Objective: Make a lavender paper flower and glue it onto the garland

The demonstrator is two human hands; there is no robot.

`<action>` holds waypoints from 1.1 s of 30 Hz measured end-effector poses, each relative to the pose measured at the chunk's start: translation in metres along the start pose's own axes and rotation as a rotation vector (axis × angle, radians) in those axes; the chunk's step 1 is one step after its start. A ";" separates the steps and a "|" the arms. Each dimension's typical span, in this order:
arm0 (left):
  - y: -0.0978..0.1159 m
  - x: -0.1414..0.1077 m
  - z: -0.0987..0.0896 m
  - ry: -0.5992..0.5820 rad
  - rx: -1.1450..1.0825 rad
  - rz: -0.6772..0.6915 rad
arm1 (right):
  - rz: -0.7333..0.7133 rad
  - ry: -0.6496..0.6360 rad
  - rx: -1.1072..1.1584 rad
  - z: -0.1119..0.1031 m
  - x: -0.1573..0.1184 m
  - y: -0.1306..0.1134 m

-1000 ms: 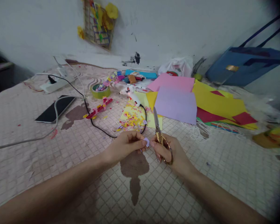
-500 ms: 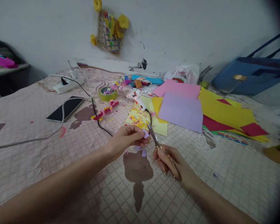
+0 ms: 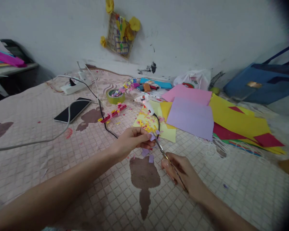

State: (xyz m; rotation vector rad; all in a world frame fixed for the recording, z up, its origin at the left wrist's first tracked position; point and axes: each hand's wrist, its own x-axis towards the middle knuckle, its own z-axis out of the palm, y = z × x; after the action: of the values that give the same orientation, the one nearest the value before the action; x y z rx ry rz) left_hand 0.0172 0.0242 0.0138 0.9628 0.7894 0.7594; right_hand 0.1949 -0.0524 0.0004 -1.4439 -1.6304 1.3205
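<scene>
With the scrap of purple paper as the middle of our clock, and twelve toward the wall, we find a phone between nine and ten, crossed by a grey cable. At ten, farther off, we see a white power strip; nearer that way lies a red stick trimmed in pink and yellow. A roll of tape rests between ten and eleven. At nine, our left hand pinches the scrap between thumb and fingers. A white glue gun lies at twelve, and loose purple pieces lie at six on the cloth. The scissors point toward eleven, blades at the scrap (we cannot tell whether they bite into it), gripped by our right hand between four and five. A purple sheet lies at two, with a yellow sheet past it, between two and three; a blue bag stands at two, farther off.
</scene>
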 end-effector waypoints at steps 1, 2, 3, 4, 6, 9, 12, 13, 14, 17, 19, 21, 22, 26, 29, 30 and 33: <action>0.000 0.000 0.000 -0.002 0.001 0.003 | -0.006 0.002 -0.010 0.000 0.000 0.000; 0.000 0.000 0.000 -0.007 0.000 0.008 | -0.012 0.003 -0.021 0.000 0.000 0.000; 0.000 0.000 0.000 -0.011 0.000 0.014 | -0.018 0.004 -0.033 -0.001 0.000 0.000; 0.000 0.000 0.000 -0.014 0.000 0.019 | -0.022 0.002 -0.044 -0.001 -0.001 0.001; 0.000 0.000 0.000 -0.017 0.004 0.022 | -0.021 -0.005 -0.053 -0.002 -0.001 0.001; -0.001 0.000 -0.001 -0.017 0.009 0.020 | -0.019 -0.008 -0.054 -0.002 -0.003 0.001; -0.002 0.001 -0.002 -0.013 0.014 0.021 | -0.021 -0.001 -0.062 -0.001 -0.003 -0.001; -0.003 0.001 -0.002 -0.012 0.016 0.021 | -0.022 -0.001 -0.064 -0.001 -0.003 -0.002; -0.003 0.001 -0.003 -0.011 0.018 0.021 | -0.021 -0.002 -0.063 -0.001 -0.003 -0.002; -0.003 0.001 -0.003 -0.008 0.015 0.022 | -0.014 -0.006 -0.048 -0.001 -0.001 -0.004; -0.002 0.001 -0.002 -0.003 0.015 0.018 | -0.010 0.001 -0.047 -0.001 0.000 -0.003; -0.001 0.000 -0.002 0.000 0.020 0.016 | -0.009 0.007 -0.048 -0.001 0.000 -0.001; 0.000 -0.001 -0.001 -0.001 0.023 0.016 | -0.009 0.006 -0.046 -0.001 0.000 0.000; 0.002 -0.002 -0.001 -0.004 0.021 0.017 | -0.017 -0.001 -0.033 -0.001 -0.001 0.002; 0.002 -0.002 -0.001 -0.007 0.021 0.016 | -0.005 -0.001 -0.018 -0.001 -0.002 0.000; 0.002 -0.001 -0.001 -0.008 0.022 0.017 | -0.003 0.000 -0.018 -0.001 -0.002 0.000; 0.002 -0.001 -0.001 -0.014 0.025 0.016 | -0.017 0.008 -0.026 -0.001 -0.002 -0.001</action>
State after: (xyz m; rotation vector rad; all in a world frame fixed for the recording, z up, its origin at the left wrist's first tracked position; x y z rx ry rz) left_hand 0.0153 0.0248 0.0156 0.9969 0.7811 0.7579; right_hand 0.1954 -0.0537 0.0018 -1.4459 -1.6572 1.2874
